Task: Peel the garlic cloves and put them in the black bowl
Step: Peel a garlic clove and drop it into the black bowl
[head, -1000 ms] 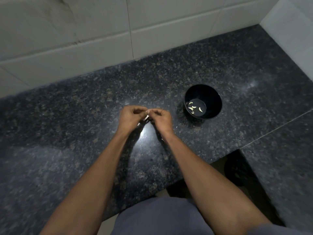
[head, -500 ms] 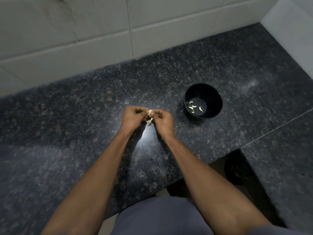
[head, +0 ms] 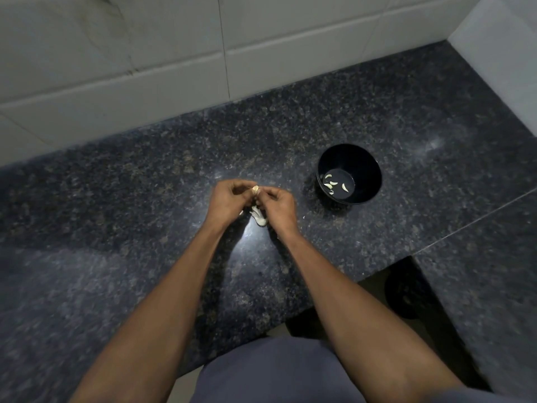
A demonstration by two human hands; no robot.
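A small pale garlic clove (head: pixel 255 189) is pinched between the left hand (head: pixel 229 199) and right hand (head: pixel 277 206); peeling is judged unfinished. Several peeled cloves (head: pixel 334 184) already lie in the round black bowl (head: pixel 366 177), right of the hands.

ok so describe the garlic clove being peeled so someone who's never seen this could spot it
On the dark speckled granite counter, left of the black bowl, two hands meet. The garlic clove is the small tan piece pinched between the left hand and right hand, unlike the pale peeled cloves in the bowl.
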